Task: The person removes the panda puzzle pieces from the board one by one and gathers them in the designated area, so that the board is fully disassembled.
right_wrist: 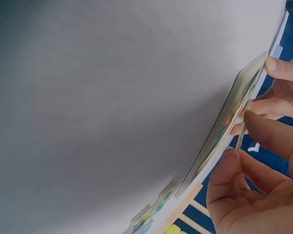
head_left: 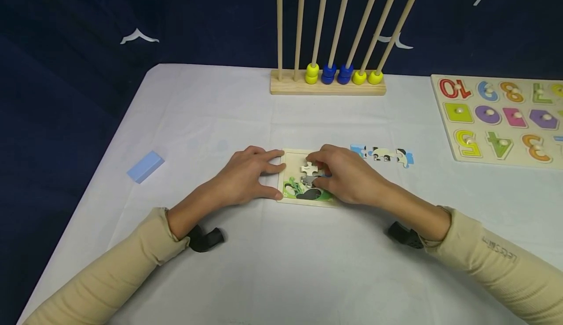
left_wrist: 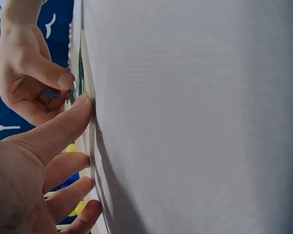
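Right hand holds piece over tray

The tray (head_left: 293, 165) lies flat on the table (head_left: 272, 266), between both hands. The left hand (head_left: 247, 178) has its fingers extended and spread; thumb and fingertips contact the left edge of the tray, thumb near the corner closest to the person. The right hand (head_left: 349, 176) pinches one piece (right_wrist: 242, 134) between thumb and forefinger, the gap reduced to the grip. The piece is tilted on edge above the tray. Fitted pieces (head_left: 310, 194) occupy the tray's near side. Loose pieces (head_left: 384, 154) lie right of the tray. The abacus (head_left: 327, 88) stands behind; the block (head_left: 145, 166) lies left.
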A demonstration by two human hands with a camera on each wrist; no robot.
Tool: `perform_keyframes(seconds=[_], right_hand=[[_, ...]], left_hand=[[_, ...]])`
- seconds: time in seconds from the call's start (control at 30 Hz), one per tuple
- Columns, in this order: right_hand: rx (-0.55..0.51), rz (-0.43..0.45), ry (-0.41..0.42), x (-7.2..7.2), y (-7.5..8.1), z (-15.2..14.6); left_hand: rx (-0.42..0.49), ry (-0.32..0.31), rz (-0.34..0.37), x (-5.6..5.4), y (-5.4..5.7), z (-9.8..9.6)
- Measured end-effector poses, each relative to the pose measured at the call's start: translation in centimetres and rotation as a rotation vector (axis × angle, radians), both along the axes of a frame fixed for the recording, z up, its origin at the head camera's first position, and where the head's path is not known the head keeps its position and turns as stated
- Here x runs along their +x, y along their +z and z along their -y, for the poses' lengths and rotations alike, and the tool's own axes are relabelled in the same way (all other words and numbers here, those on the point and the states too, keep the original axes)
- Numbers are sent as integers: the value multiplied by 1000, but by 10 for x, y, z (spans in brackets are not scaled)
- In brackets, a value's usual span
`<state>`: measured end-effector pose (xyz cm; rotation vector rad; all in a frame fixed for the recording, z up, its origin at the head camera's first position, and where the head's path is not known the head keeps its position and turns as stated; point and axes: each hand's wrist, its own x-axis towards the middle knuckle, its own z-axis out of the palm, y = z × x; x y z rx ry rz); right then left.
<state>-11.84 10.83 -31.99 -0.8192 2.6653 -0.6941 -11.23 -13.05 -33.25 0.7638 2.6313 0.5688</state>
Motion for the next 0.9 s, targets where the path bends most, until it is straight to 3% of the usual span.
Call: perform_keyframes(seconds=[0.5, 0.9], right_hand=[[-93, 28, -47, 13, 12, -52], [-71, -47, -58, 20, 12, -88]], left_hand=[[9, 18, -4, 2, -2, -2], [15, 31, 10, 1, -3, -3]])
